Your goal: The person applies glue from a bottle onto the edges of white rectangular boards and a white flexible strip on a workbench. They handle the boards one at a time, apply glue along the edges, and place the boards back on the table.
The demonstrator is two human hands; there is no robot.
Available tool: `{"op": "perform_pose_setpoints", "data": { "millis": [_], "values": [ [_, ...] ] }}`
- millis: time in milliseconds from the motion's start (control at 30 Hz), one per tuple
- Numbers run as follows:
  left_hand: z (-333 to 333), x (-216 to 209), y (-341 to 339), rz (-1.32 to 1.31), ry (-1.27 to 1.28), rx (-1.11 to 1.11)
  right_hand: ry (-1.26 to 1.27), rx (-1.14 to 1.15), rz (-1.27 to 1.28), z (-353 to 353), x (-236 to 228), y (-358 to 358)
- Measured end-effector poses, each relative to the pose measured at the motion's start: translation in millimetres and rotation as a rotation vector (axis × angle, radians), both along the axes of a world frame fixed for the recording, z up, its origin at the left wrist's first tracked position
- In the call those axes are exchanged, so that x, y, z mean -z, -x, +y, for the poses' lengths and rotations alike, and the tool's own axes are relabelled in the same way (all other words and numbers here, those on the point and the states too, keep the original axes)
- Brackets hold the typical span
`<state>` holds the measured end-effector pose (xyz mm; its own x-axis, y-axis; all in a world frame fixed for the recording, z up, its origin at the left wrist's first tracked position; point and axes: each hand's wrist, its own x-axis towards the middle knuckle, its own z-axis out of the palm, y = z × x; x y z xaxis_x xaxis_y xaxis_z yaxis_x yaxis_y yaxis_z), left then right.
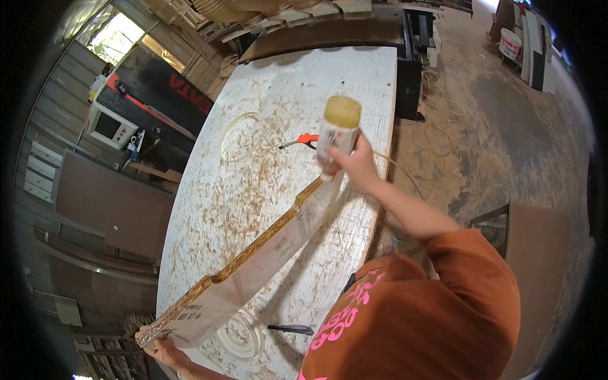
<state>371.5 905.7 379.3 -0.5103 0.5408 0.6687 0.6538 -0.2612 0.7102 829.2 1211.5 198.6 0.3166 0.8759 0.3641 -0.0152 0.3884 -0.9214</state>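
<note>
My right hand [360, 166] is wrapped round a squeeze bottle [342, 114] with a white label and yellowish contents. The bottle is turned upside down, its narrow tip close to the far end of a long board [259, 275]; whether they touch I cannot tell. This board stands on its side, its brown, notched raw edge facing up and a pale, printed film on its face. At the near left end, my left hand [163, 351] grips the board's corner, with some fingers hidden. Just left of the bottle lies an orange air blow gun [306, 139].
A white worktable [209, 183] is strewn with brown shavings. On it lie a pale yellow ring [223, 142], a white coil of strip [253, 342] and a black knife-like tool [291, 329]. A monitor [109, 128] stands left; brown panels [95, 196] lean nearby.
</note>
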Motion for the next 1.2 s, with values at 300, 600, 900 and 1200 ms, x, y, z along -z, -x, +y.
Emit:
{"op": "perform_pose_setpoints", "data": {
  "millis": [300,600,900,1200],
  "values": [
    [-9.9,6.8,17.1,-0.029,-0.008,0.092,0.071,0.238,0.002,49.3,29.0,-53.4],
    [0.0,1.7,-5.5,0.011,-0.089,0.019,0.106,0.250,0.021,30.0,18.9,-26.3],
    [-5.6,2.0,-2.1,0.057,-0.067,0.071,0.108,0.355,0.002,27.0,23.1,-25.3],
    [-18.2,16.8,20.0,-0.013,-0.014,-0.018,0.020,0.332,0.039,15.2,27.0,-31.4]
  ]
}}
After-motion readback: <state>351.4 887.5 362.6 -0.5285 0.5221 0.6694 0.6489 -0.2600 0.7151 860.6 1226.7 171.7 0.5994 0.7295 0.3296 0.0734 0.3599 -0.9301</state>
